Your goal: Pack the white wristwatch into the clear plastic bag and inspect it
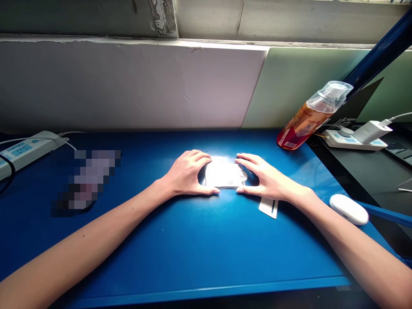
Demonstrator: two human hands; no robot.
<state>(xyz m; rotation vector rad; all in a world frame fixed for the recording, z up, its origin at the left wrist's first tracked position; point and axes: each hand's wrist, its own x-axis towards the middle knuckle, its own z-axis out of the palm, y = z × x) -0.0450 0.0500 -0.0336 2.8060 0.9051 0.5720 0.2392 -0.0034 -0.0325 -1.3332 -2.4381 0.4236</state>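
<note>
A flat, glossy, rectangular phone-like slab is seen lying on the blue bench, straight ahead of the person and near the middle of the surface. Its face is washed out by glare, so no detail can be read from it. Its long axis runs left to right, and each short end is met by one hand. The left hand is closed on the left end, fingers curled over the far edge and thumb laid along the near edge. The right hand is closed on the right end in the same way. The hands are thus kept apart by the length of the slab, and neither is nearer to it than the other; both are touching it.

Just beside the right wrist, on the near side, a small white card with a dark slit is seen flat on the bench, partly hidden under the hand. Farther right, at the bench edge, a white oval plastic case is seen shut; what is in it cannot be told. Behind the right hand, well apart from it, a tilted bottle of orange-red liquid with a clear cap is seen, cap on, with a white power strip carrying a white charger just beyond it. At the far left a second white power strip with blue sockets is seen, and a blurred patch is found between it and the left hand.
</note>
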